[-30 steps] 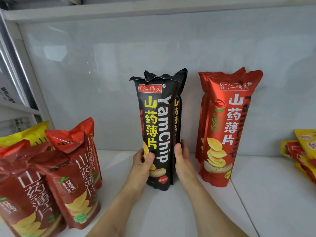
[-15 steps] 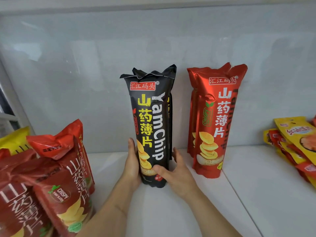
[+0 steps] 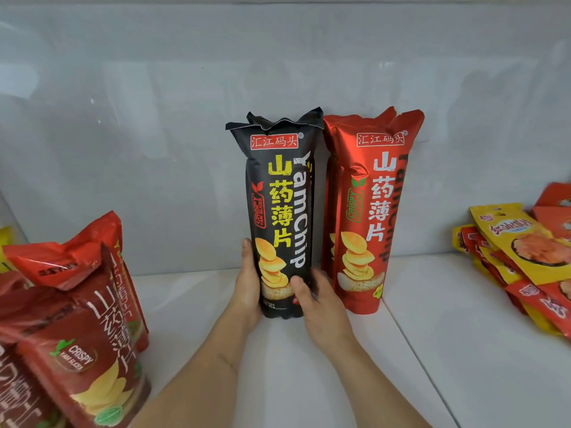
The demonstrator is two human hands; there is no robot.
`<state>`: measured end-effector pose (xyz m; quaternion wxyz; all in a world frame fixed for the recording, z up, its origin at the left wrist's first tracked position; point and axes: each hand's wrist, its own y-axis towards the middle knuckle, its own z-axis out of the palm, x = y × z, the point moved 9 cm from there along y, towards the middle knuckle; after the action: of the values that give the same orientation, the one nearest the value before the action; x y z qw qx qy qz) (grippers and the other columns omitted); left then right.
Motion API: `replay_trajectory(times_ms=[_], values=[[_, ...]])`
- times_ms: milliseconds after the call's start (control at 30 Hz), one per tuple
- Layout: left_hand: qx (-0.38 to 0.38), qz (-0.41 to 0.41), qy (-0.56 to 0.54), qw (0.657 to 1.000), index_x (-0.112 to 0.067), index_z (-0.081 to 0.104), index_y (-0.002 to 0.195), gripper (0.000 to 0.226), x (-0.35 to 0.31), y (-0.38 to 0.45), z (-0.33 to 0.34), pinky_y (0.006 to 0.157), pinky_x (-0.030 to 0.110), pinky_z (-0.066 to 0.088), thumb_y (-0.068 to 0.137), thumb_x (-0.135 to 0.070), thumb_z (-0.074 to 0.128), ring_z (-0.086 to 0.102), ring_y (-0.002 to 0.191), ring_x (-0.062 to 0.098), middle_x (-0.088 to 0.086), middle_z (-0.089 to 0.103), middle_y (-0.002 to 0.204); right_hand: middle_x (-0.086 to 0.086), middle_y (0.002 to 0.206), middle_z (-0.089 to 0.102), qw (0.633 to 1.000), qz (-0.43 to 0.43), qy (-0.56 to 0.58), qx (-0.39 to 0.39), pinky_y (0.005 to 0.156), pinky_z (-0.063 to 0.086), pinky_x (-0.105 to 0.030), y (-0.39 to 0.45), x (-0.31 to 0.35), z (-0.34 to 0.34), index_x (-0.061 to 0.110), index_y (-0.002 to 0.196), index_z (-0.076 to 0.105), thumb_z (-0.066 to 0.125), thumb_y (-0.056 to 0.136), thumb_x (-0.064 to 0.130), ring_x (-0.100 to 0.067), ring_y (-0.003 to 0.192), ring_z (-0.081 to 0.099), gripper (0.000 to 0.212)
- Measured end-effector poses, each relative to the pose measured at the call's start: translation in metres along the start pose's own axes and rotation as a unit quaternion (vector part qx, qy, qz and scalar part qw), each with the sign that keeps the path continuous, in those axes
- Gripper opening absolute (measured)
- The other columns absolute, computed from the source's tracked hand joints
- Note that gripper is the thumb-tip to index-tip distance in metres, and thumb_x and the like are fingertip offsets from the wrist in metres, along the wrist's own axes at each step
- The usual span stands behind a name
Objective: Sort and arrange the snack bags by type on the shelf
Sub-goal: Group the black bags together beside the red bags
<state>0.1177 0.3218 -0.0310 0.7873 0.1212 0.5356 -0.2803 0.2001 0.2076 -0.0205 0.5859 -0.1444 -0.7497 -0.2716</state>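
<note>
1. The white shelf [image 3: 463, 319] fills the lower frame, its grey back wall above. Since a second ago the view has swung rightward, so more of the flat-packet pile at the right shows and the frame post at the far left has dropped out.
2. The red yam bags [image 3: 367, 211] stand upright right of centre against the back wall. The gap that separated them from the black bags a moment ago has closed; the two groups now stand just beside each other, perhaps touching.
3. The black yam bags [image 3: 278, 193] stand upright at centre on the shelf. I judge this the closing-up step: black type set next to red type in one row.
4. The dark red bags [image 3: 77, 335] crowd the lower left, unsorted and cut off by the frame edge; a yellow bag behind them barely shows.
5. The flat packets [image 3: 519, 242], yellow and red, lie piled at the right edge, partly cut off; their small print is unreadable.
6. The right hand [image 3: 321, 307] curls round the black bags' lower right side, thumb across the front.
7. The left hand [image 3: 248, 288] lies along their lower left side; its grip behind the bags is hidden, so I cannot tell how far it closes.
</note>
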Motion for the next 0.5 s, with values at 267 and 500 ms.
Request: replay_trajectory(times_ms=[267,500], values=[[-0.047,0.028,-0.011,0.998,-0.024,0.071,0.12,0.077,0.005,0.005,0.003,0.105,0.049,0.047,0.089,-0.079,0.027,0.068,0.111,0.03,0.01,0.073,0.116,0.023,0.121,0.057,0.999,-0.009,-0.024,-0.035,0.091,0.05,-0.019,0.002,-0.006,-0.003,0.039,0.135,0.049,0.047,0.099,0.05,0.0,0.112,0.059,0.037],[-0.082,0.046,0.011,0.995,-0.024,0.071,0.118,0.071,0.007,-0.002,0.01,0.103,0.045,0.049,0.094,-0.073,0.025,0.07,0.107,0.024,0.006,0.076,0.111,0.014,0.133,0.056,0.998,-0.009,0.014,-0.068,0.103,0.05,-0.038,0.004,-0.016,-0.008,0.037,0.139,0.047,0.045,0.102,0.045,-0.006,0.123,0.053,0.038]])
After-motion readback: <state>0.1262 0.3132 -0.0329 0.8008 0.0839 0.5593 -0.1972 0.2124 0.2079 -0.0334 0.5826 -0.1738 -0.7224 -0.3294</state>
